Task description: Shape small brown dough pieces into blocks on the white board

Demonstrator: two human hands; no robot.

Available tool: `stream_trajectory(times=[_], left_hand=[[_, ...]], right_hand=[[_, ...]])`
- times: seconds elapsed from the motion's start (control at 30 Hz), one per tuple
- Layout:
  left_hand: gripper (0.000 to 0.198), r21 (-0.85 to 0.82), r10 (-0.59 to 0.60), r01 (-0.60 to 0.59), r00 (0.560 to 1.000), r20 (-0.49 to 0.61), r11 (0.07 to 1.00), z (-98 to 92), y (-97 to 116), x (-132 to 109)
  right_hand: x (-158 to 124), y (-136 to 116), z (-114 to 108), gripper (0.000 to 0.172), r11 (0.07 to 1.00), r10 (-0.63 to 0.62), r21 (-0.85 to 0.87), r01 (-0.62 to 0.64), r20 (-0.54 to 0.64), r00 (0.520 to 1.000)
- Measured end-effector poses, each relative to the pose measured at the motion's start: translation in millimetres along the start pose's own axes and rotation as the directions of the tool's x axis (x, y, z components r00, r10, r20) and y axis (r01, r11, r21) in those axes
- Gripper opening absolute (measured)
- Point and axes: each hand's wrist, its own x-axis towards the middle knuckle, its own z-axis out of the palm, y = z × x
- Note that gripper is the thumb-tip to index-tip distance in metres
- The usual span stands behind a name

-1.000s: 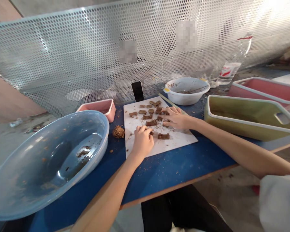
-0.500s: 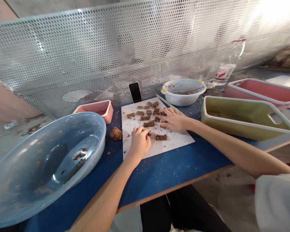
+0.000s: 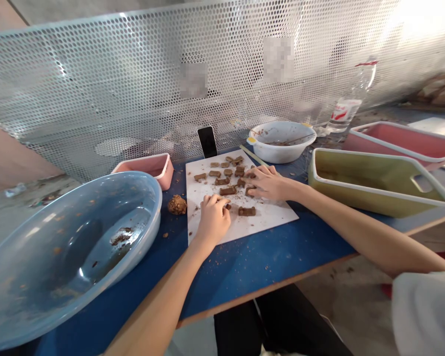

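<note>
On the white board [image 3: 244, 230] lie several small brown clay-like pieces [image 3: 228, 191], some roughly bone-shaped, among crumbs. My left hand [image 3: 214, 217] rests near the board's left side, its fingers curled round a brown piece [image 3: 228, 206] that is mostly hidden. Just right of it lies another clay-like block [image 3: 246, 211]. Over the right part of the board, my right hand [image 3: 269, 183] has its fingers stretched and spread, the tips touching or close to a piece [image 3: 249, 191] partly under them. A rough brown lump [image 3: 177, 204] sits beside the board's left edge.
A large blue basin [image 3: 148, 237] stands at left, with a small pink tub [image 3: 166, 170] behind it. A phone [image 3: 207, 142] leans against the perforated metal screen [image 3: 133, 99]. At right are a white bowl [image 3: 282, 154], a bottle [image 3: 344, 113], a green bin [image 3: 363, 193] and a pink bin [image 3: 400, 143].
Both hands stay at almost the same spots, with only slight finger movement. The pieces on the board have not visibly moved.
</note>
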Motion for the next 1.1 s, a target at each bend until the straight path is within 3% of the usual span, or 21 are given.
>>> stream_trajectory(times=[0.6, 1.1], left_hand=[[0.041, -0.003, -0.004, 0.004, 1.000, 0.007, 1.000, -0.7, -1, 1], [0.040, 0.032, -0.002, 0.001, 1.000, 0.014, 0.999, -1.9, 2, 1]], right_hand=[[-8, -4, -10, 0.068, 0.999, -0.013, 0.032, 0.013, 0.024, 1.000], [14, -22, 4, 0.075, 0.996, -0.082, 0.023, 0.082, 0.006, 0.997]])
